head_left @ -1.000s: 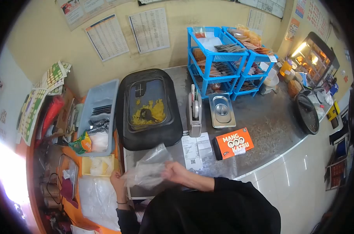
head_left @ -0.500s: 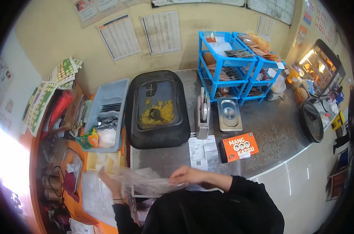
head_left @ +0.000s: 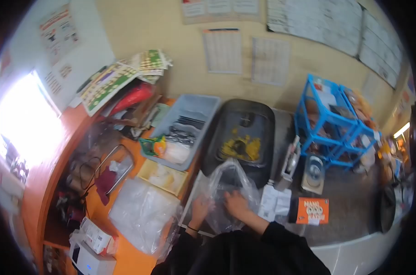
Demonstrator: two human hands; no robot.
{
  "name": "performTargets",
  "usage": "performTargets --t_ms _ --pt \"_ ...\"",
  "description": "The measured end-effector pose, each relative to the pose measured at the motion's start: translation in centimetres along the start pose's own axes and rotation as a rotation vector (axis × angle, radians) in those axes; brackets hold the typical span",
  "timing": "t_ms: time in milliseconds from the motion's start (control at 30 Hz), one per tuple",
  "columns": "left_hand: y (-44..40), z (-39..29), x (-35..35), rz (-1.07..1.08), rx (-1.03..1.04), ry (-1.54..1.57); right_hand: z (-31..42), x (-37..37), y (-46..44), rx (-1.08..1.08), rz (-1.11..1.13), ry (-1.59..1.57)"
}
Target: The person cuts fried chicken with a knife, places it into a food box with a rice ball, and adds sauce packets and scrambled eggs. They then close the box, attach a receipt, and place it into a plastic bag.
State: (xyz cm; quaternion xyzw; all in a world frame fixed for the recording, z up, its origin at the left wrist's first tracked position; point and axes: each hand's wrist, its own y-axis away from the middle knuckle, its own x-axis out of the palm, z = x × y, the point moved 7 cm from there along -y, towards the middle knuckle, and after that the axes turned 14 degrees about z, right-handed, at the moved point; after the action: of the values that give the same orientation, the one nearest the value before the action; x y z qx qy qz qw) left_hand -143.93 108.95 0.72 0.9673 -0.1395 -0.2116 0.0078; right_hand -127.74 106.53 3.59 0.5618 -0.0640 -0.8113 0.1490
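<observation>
A clear plastic bag (head_left: 233, 176) lies opened out in front of me, its handle loops pointing toward the black lidded tray (head_left: 212, 153) that has yellow food in it. My left hand (head_left: 200, 208) is at the bag's left side, fingers closed on the film and partly veiled by it. Over the middle of the bag is my right hand (head_left: 236, 204), its fingers spread and touching the plastic. Whether the right hand is inside the bag or on top of it, I cannot tell. A stack of clear plastic bags (head_left: 143, 215) lies left of my left hand.
A blue-grey bin (head_left: 213, 107) with black packets and a yellow tray (head_left: 146, 170) stand at the left. To the right are paper receipts (head_left: 275, 201), an orange box (head_left: 312, 211), a lidded steel container (head_left: 313, 173) and blue tiered racks (head_left: 329, 123). A white device (head_left: 95, 261) sits lower left.
The view has swung left. The plastic, earlier stretched blurred between both hands, is now spread open on the counter. My hands have come closer together, the right one now over the bag.
</observation>
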Motion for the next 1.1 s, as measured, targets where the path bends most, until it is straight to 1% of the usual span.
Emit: performTargets --t_ms 33,67,133,167,200,233,300,367,400,433,500,533,633,667,700,767,867,933,967,1000,1067,1100 --pt "0.0 1.6 -1.8 -0.021 -0.084 -0.073 -2.6 2.2 -0.7 0.173 0.131 0.058" --pt "1.2 2.3 -4.6 -0.070 -0.325 0.154 -5.4 4.7 -1.1 0.136 0.130 0.114" --pt "1.4 5.6 -6.4 -0.116 -0.316 -0.219 -5.6 3.8 -0.9 0.299 0.463 -0.050" --pt "1.9 5.8 -7.0 -0.129 -0.319 -0.406 -4.1 3.7 -1.5 0.189 0.559 0.033" --pt "2.5 5.8 -7.2 -0.206 -0.245 -0.311 -2.7 3.7 -2.2 0.082 0.645 0.113" --pt "2.6 5.4 -7.5 -0.211 -0.261 -0.221 -1.2 3.4 -3.0 -0.024 0.726 0.195" --pt "2.7 5.5 -7.5 -0.207 -0.298 -0.037 6.3 -1.7 -4.8 -0.489 0.616 0.220" --pt "2.6 6.2 -7.0 -0.179 -0.350 -0.023 13.0 -7.5 -8.9 -0.546 0.379 -0.043" --pt "2.7 6.7 -6.9 -0.165 -0.374 -0.016 14.8 -7.4 -12.6 -0.561 0.270 -0.097" --pt "2.8 7.1 -6.6 -0.131 -0.351 0.036 15.8 -6.2 -17.2 -0.575 0.162 -0.148" --pt "2.7 7.9 -6.0 -0.073 -0.291 0.145 16.3 -3.5 -23.0 -0.446 0.005 -0.166" --pt "2.7 8.1 -6.0 -0.034 -0.320 0.078 16.5 -2.9 -24.9 -0.388 -0.078 -0.171" --pt "2.6 10.3 -5.1 0.009 -0.327 0.141 16.5 -0.5 -27.4 -0.221 0.053 -0.054" --pt "2.6 10.7 -4.9 0.044 -0.352 0.165 16.6 -0.7 -27.3 -0.193 0.041 -0.050" --pt "2.6 10.9 -4.9 0.045 -0.356 0.174 17.1 -1.1 -27.1 -0.217 0.017 -0.018" --pt "3.0 9.3 -5.4 0.066 -0.366 0.188 17.5 -1.7 -26.5 -0.251 -0.032 0.040" --pt "3.3 6.8 -6.6 -0.002 -0.316 0.224 16.7 -2.8 -26.4 -0.180 -0.097 -0.096" --pt "3.0 8.7 -5.9 -0.014 -0.293 0.149 15.1 0.2 -28.9 -0.287 -0.066 -0.064" --pt "2.8 8.9 -5.9 -0.022 -0.278 0.111 15.4 0.3 -29.2 -0.343 -0.053 -0.045" --pt "2.6 9.3 -5.7 -0.007 -0.285 0.143 15.1 0.4 -29.6 -0.311 -0.047 -0.004" --pt "2.7 9.6 -5.5 0.021 -0.305 0.207 17.0 -1.8 -27.7 -0.251 -0.029 0.076" --pt "2.4 10.4 -5.4 0.010 -0.256 0.206 17.5 -2.6 -27.8 -0.240 -0.027 0.175"
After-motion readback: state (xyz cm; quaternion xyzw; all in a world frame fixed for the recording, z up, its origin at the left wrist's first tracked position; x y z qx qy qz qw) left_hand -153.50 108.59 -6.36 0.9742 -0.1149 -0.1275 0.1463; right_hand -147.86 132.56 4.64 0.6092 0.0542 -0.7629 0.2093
